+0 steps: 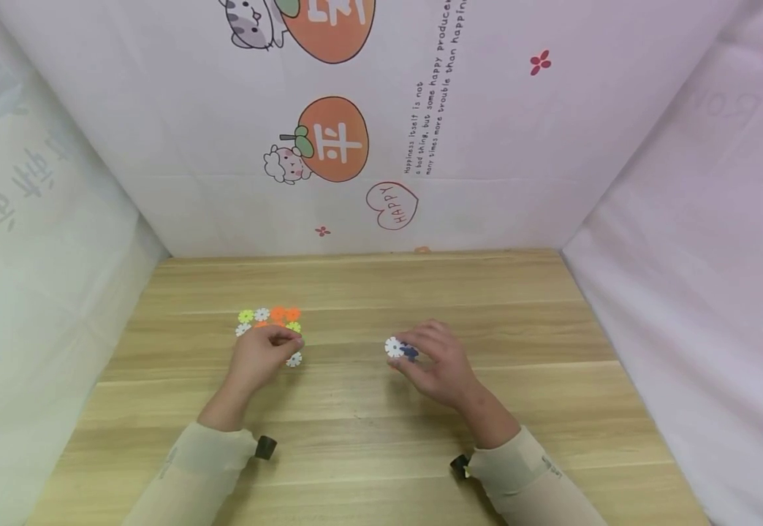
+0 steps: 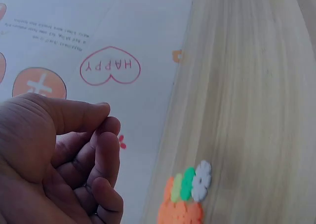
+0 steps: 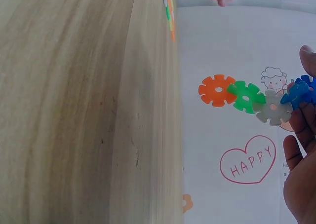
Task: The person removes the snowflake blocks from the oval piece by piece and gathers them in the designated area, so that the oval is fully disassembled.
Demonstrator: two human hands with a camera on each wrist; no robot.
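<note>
My left hand hovers over a flat cluster of snowflake pieces, orange, yellow-green and white, on the wooden table. In the left wrist view its fingers are curled, thumb meeting the forefinger, with nothing between them; the cluster lies below. A loose white piece lies beside that hand. My right hand pinches a joined chain by its blue end. The right wrist view shows the chain as orange, green, grey-white and blue pieces.
White sheets printed with cartoons and a "HAPPY" heart wall the table at the back and both sides. Bare wood stretches between and in front of the hands.
</note>
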